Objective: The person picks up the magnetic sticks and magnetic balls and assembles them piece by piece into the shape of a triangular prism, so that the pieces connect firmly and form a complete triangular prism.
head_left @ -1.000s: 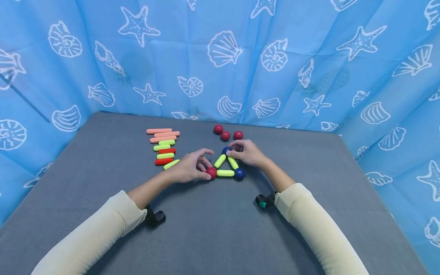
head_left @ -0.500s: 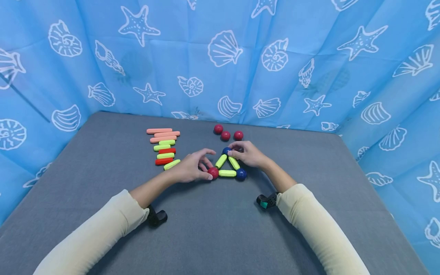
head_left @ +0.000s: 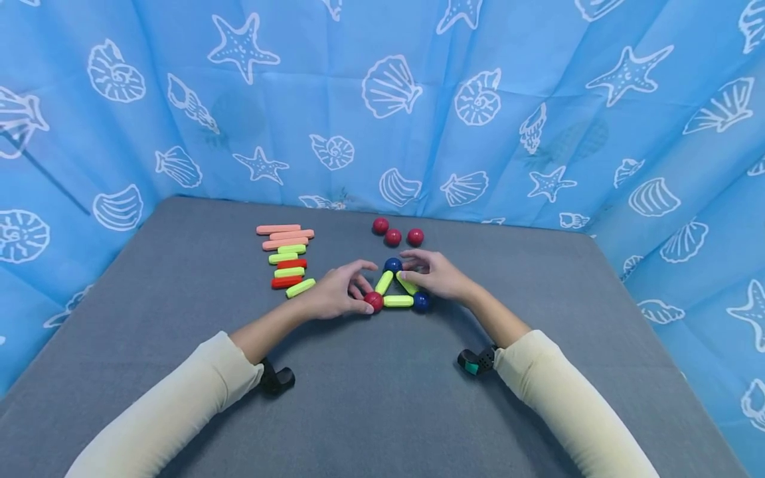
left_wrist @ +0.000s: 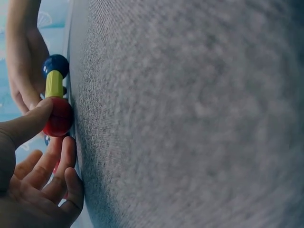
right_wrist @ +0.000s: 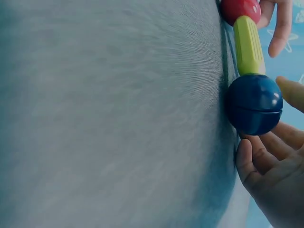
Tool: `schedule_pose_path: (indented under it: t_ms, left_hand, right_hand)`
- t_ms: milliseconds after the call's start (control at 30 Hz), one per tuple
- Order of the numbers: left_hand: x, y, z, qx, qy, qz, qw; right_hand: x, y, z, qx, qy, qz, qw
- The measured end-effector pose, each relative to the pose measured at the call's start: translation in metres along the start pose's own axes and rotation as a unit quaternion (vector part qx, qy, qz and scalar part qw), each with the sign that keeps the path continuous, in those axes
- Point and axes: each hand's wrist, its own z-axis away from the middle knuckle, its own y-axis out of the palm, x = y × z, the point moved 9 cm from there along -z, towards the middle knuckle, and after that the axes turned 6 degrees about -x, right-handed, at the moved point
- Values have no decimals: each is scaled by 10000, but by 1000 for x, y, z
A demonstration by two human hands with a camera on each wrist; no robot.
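Observation:
A flat triangle of three yellow-green rods [head_left: 398, 301] joined by balls lies on the grey table. Its near left corner is a red ball [head_left: 374, 302], which my left hand [head_left: 339, 289] pinches between thumb and fingers. Blue balls form the other corners: one at the far tip [head_left: 392, 264], one at the near right [head_left: 421, 302]. My right hand [head_left: 439, 273] hovers at the triangle's right side, fingers spread loosely, thumb over the right rod [head_left: 408, 285]. The right wrist view shows the thumb close beside the near blue ball [right_wrist: 254, 104], fingers behind it.
Three loose red balls [head_left: 393, 237] sit beyond the triangle, toward the blue shell-print curtain [head_left: 335, 119]. Left of my left hand lies a column of loose rods: pink ones [head_left: 285, 244] at the far end, then yellow-green [head_left: 301, 287] and red ones [head_left: 287, 282].
My right hand has let go of the far blue ball and slid slightly toward me and right. The triangle has shifted a little to the right, my left hand still on the red ball.

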Motion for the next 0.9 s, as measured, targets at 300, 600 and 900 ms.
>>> schedule_pose_path:
  t_ms: [300, 600, 900]
  left_hand:
    - [0, -3, 3, -84, 96, -90, 9999]
    - [-3, -62, 27, -461, 532, -982, 9927]
    - [18, -95, 49, -540, 327, -2110, 9755]
  right_hand:
    - [3, -1, 34, 446, -920, 11, 9948]
    - [2, 0, 40, 764, -1016, -70, 9919]
    - [-1, 0, 40, 859, -980, -105, 9914]
